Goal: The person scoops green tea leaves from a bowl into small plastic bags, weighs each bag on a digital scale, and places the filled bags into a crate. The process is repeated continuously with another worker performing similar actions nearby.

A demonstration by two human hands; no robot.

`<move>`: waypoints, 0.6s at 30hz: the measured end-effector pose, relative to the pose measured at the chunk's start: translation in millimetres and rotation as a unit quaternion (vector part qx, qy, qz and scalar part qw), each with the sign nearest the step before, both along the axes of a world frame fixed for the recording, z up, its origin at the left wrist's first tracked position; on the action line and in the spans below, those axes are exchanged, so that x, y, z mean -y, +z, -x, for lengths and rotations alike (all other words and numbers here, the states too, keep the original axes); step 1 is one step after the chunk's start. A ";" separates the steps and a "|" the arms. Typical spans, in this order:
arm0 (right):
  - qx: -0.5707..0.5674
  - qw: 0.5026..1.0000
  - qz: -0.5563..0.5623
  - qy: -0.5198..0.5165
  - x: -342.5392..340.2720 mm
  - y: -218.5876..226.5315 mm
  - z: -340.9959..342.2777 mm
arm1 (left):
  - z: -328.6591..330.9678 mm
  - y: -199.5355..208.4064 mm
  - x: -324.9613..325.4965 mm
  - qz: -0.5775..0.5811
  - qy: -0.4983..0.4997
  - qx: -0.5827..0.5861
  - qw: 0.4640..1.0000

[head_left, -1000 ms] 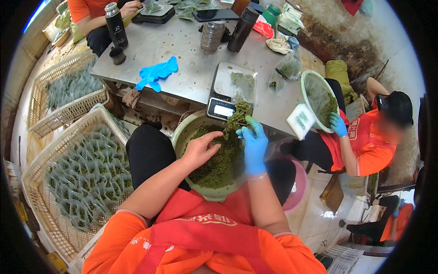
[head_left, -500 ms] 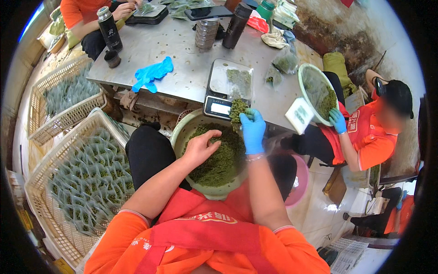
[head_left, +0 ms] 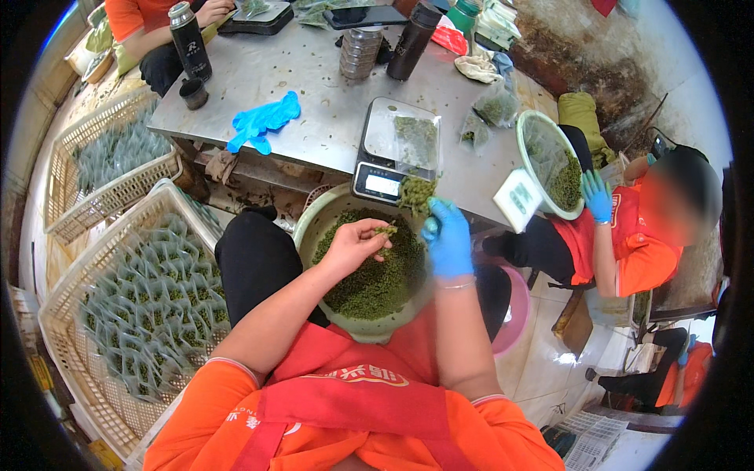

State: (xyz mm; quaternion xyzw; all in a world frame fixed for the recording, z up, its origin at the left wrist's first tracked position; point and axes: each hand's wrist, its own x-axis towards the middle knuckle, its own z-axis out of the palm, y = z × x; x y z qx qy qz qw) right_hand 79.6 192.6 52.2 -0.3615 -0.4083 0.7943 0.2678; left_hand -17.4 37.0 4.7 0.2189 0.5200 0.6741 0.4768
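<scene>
Bare, my left hand (head_left: 358,250) is closed in a pinch on a few small green peppercorns (head_left: 386,230), above the heap in the pale green basin (head_left: 308,224) between my knees. My right hand (head_left: 448,239), in a blue glove, grips the edge of a small clear bag of peppercorns (head_left: 416,194) over the basin's far rim. Just beyond, a digital scale (head_left: 380,184) sits at the table's near edge. Another clear bag with green contents (head_left: 415,140) lies on its plate.
Plastic crates (head_left: 59,314) of filled bags stand at my left. On the metal table (head_left: 314,94) are a blue glove (head_left: 264,122), a flask (head_left: 188,43) and a dark bottle (head_left: 412,43). A co-worker (head_left: 652,243) at right has another basin (head_left: 580,141). A pink basin (head_left: 514,310) is beside my right knee.
My left hand has gone from spread over the heap to a pinch, raised with peppercorns. My right hand, with the bag, has shifted slightly right. The co-worker's gloved hand moved off the basin rim.
</scene>
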 end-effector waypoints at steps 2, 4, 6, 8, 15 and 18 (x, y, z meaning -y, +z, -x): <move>0.013 1.000 -0.017 -0.006 -8.3 4.7 7.4 | 2.2 3.6 3.8 0.021 -0.001 -0.024 0.999; 0.046 0.998 -0.046 -0.011 -10.8 11.6 18.2 | 2.4 0.6 6.6 0.033 -0.009 -0.039 0.999; -0.007 0.998 -0.008 -0.062 -15.8 5.1 25.6 | 1.1 -0.1 7.8 0.035 -0.017 -0.048 0.998; -0.070 0.993 0.003 -0.099 -16.0 -3.9 29.0 | -0.1 -0.5 8.2 0.028 -0.023 -0.050 0.998; -0.042 0.966 -0.217 -0.131 24.9 -4.1 50.0 | -2.3 1.9 10.8 0.039 -0.015 -0.070 0.997; 0.053 0.836 -0.525 -0.149 11.2 -23.8 50.0 | -2.8 0.0 11.7 0.048 -0.024 -0.078 0.996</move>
